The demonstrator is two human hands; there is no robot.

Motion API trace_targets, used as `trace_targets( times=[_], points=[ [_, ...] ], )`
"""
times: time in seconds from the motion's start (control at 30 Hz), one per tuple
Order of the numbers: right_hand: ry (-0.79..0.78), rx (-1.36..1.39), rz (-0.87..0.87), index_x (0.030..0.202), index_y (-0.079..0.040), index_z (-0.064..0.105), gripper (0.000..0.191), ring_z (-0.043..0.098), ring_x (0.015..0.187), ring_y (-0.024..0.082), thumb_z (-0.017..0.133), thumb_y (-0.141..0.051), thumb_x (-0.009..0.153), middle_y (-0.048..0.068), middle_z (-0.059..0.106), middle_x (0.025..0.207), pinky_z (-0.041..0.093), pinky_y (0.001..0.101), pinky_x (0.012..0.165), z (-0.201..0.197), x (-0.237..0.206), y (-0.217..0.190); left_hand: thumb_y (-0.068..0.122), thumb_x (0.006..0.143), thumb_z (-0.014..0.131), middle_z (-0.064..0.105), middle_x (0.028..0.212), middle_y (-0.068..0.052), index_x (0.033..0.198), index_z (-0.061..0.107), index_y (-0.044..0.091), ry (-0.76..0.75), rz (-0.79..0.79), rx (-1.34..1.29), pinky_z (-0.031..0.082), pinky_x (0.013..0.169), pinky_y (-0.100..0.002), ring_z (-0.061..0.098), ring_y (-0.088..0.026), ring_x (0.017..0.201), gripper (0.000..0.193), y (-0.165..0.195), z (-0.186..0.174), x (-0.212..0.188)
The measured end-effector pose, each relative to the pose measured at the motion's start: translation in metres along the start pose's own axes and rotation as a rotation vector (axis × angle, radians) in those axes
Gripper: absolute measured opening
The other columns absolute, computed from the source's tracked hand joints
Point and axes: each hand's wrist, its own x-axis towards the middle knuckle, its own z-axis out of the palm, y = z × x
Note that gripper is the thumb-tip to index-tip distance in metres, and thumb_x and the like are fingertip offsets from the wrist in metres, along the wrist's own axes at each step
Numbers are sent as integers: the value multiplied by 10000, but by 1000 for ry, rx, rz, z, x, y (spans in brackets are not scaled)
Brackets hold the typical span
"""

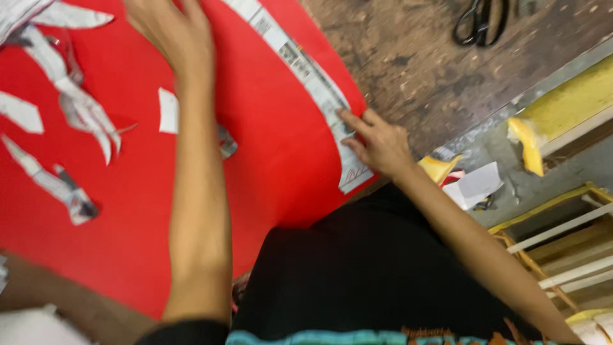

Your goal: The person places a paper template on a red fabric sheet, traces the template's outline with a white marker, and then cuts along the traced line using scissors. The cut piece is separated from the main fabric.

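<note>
Spread across the worn wooden table (408, 70): a big red sheet (274, 160), largest of all. Along its right edge, a long printed paper strip (306, 76), pinned flat under the spread fingers of the right hand (380, 144). Far left, the left hand (169, 32), open, resting on the red. Scattered left: paper scraps (80, 108). Far right: black scissors (480, 20).

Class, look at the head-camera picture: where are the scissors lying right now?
The scissors lie at the top right of the head view, on the worn wooden table, beyond the red sheet and well away from the right hand.
</note>
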Motion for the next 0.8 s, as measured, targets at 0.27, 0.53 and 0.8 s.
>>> trace_targets(
  times=[0.27, 0.53, 0.8],
  points=[
    [-11, 46, 9, 1462, -265, 568, 627, 662, 773, 296, 794, -329, 881, 59, 594, 982, 544, 427, 621, -3, -2, 2, 519, 896, 798, 250, 1680, -96, 1541, 484, 223, -550, 194, -121, -50, 1210, -730, 95, -376, 1569, 776, 119, -28, -156],
    [-155, 7, -11, 1461, -290, 552, 670, 657, 760, 289, 781, -345, 834, 70, 579, 1001, 527, 426, 581, -2, -39, 3, 606, 905, 764, 202, 1716, -40, 1608, 421, 264, -552, 198, -60, -37, 1229, -741, 60, -358, 1594, 853, 118, -29, -158],
    [-205, -49, 70, 1460, -333, 544, 646, 642, 690, 266, 748, -435, 855, 45, 561, 957, 515, 419, 539, 1, -49, 6, 711, 916, 676, 169, 1717, -38, 1618, 378, 264, -558, 83, 42, -79, 1205, -742, 14, -360, 1583, 883, 104, -26, -110]
  ],
)
